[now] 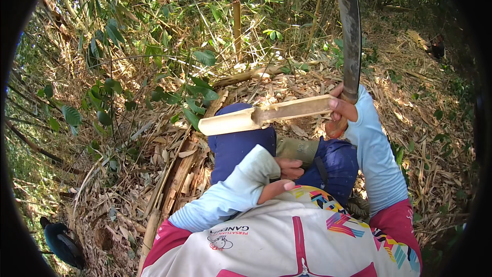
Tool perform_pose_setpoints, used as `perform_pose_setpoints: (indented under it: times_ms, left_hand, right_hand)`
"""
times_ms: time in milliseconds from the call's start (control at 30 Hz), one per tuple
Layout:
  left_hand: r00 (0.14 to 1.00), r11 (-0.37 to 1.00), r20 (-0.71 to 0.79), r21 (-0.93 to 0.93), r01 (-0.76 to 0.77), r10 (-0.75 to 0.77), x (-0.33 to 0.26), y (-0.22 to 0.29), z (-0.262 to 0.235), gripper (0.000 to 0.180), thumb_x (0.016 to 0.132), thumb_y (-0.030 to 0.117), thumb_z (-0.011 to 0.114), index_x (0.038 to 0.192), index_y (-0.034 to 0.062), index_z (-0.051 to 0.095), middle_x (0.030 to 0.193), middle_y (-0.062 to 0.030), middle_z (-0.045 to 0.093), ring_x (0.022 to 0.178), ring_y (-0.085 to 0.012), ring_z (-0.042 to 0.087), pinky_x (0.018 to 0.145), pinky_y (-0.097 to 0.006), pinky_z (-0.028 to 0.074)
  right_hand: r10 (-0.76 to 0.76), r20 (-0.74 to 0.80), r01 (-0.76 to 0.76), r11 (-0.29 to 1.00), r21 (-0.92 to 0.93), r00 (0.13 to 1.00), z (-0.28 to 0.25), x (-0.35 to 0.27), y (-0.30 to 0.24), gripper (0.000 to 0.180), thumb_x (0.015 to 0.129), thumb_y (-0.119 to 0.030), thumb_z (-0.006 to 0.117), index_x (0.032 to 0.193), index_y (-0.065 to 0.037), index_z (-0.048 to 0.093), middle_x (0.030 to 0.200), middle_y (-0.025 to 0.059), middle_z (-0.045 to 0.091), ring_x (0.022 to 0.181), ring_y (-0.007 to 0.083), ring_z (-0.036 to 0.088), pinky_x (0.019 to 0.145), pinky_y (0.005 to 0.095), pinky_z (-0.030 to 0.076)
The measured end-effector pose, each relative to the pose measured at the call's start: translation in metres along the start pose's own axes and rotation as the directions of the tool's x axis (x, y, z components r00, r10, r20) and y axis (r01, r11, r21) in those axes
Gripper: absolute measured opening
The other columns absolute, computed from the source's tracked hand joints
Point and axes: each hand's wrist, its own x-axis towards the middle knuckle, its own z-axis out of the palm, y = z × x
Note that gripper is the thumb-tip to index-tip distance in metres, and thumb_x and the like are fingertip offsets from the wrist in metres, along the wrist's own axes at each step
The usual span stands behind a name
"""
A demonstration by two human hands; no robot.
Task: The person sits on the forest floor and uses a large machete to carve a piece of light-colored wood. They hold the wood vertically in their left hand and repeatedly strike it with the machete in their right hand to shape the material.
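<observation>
"What are the fingers doing?"

"The right hand [342, 110] is squeezing two things at once: the handle of a big curved knife [352, 46] and the end of a split bamboo piece [233, 121]. The left hand [262, 173] looks loose, thumb and fingers apart, with nothing I can see between them."

"Where does the bamboo go?"

"Out to the left of the right fingers, over the blue knee [243, 146]. The knife's blade sticks up past the right fingers, away from the body."

"What could go wrong?"

"I think the bamboo could tip or slip, because just one end is pinched and that hand has the knife too. A quick grab might swing the blade into the knee or left hand. Split edges could poke the bare fingertips."

"Any writing?"

"Below and left of the left fingers, the pale shirt [266, 241] has small dark lettering [229, 232] and a little line drawing [220, 242], upside down from here. I can't see a label on the knife or bamboo."

"And farther out?"

"A dark bird [62, 245], way left of the left fingers, by dry leaves [120, 202]."
</observation>
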Motion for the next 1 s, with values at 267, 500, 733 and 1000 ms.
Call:
perform_pose_setpoints:
  times_ms: [267,500,733,1000]
  left_hand:
    - [0.790,0.354,-0.039,0.907,-0.229,0.612,0.012,0.040,-0.048,0.058,0.080,0.018,0.077,0.127,-0.0028,0.052,0.104,-0.0175,0.065,0.099,-0.0306,0.063,0.091,-0.035,0.047]
    - [0.946,0.620,-0.077,0.771,-0.143,0.314,0.041,0.036,-0.040,0.060,0.078,0.025,0.081,0.125,-0.0015,0.053,0.090,-0.0149,0.062,0.077,-0.0276,0.060,0.070,-0.036,0.048]
    - [0.976,0.999,-0.219,0.048,-0.005,0.015,0.075,0.047,-0.026,0.052,0.082,0.029,0.079,0.113,-0.0019,0.050,0.072,-0.0054,0.059,0.064,-0.0147,0.059,0.059,-0.029,0.048]
    - [0.986,0.932,-0.167,-0.360,-0.040,-0.022,0.105,0.015,-0.035,0.042,0.083,0.020,0.074,0.112,0.0011,0.050,0.087,-0.0064,0.063,0.074,-0.0152,0.062,0.069,-0.031,0.053]
  right_hand:
    - [-0.073,0.122,0.089,0.987,-0.135,0.990,-0.033,0.020,-0.047,0.030,0.078,-0.015,0.079,0.097,-0.002,0.058,0.072,0.0046,0.059,0.058,0.0097,0.056,0.054,0.0249,0.046]
    - [-0.181,0.234,0.233,0.948,-0.217,0.955,-0.023,0.035,-0.087,0.032,0.078,-0.019,0.080,0.096,-0.002,0.060,0.072,0.0029,0.059,0.057,0.0088,0.055,0.053,0.0234,0.045]
    - [-0.268,-0.022,0.253,0.931,-0.262,0.963,-0.045,0.032,-0.081,0.031,0.079,-0.023,0.079,0.091,-0.004,0.058,0.067,0.0024,0.057,0.054,0.0087,0.054,0.049,0.0233,0.044]
    - [-0.222,-0.096,0.161,0.890,-0.426,0.970,-0.039,-0.023,-0.037,0.030,0.079,-0.023,0.081,0.089,-0.005,0.060,0.066,-0.0022,0.053,0.061,0.0044,0.049,0.056,0.0215,0.040]
